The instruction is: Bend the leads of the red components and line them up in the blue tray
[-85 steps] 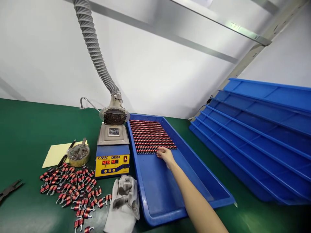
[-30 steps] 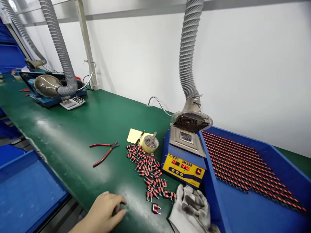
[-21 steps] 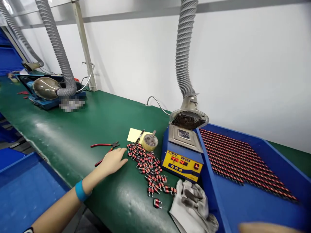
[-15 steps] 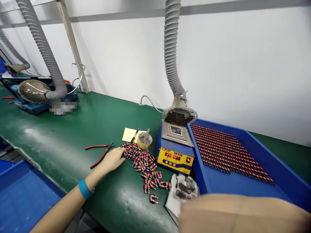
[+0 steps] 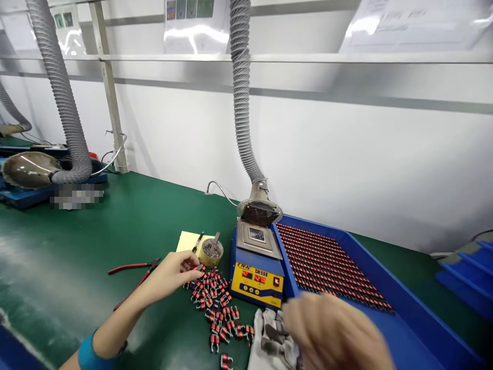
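Note:
My left hand (image 5: 173, 277) reaches to the upper left edge of a loose pile of small red wire-wound coils (image 5: 215, 295) with bent metal legs. Its thumb and forefinger close on a red coil (image 5: 200, 267) there, partly covered by the fingers. In the lower right, my right hand (image 5: 335, 329) is smeared by motion above the front of a blue tray (image 5: 435, 324); its fingers and anything in them cannot be made out. Rows of red and black coils (image 5: 327, 262) fill the tray's far part.
Beside the pile stand a blue and yellow solder pot (image 5: 256, 288) under a fume hood (image 5: 260, 210) and a round tub (image 5: 211, 252). Red-handled cutters (image 5: 129, 267), yellow paper (image 5: 187, 241), a pen (image 5: 197, 241) and stained white gloves (image 5: 265, 339) lie on the green bench (image 5: 154, 216).
The camera has tilted up, bringing the shelf into view. My left hand's fingers have curled in at the pile's edge. My right hand has come further into view over the tray.

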`<state>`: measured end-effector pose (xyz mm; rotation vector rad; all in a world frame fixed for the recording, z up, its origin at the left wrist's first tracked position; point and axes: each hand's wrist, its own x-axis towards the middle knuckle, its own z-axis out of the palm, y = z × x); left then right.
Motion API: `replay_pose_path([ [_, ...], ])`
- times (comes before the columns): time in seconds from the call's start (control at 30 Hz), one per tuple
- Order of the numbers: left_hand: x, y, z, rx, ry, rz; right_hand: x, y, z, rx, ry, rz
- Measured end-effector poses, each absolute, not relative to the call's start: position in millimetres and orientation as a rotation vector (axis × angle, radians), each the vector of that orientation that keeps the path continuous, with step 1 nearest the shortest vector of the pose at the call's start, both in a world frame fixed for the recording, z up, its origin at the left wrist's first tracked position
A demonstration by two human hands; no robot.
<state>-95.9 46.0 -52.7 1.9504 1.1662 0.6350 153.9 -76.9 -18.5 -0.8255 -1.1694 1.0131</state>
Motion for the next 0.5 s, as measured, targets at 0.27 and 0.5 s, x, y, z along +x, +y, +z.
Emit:
replay_pose_path([
  [0.27, -26, 7, 14, 1.761, 0.754, 1.091, 112, -29, -10, -0.745, -0.85, 1.246],
  [0.5, -8, 21, -1, 1.642, 0.638, 1.034, 127, -26, -16, -0.6, -0.62, 1.478],
])
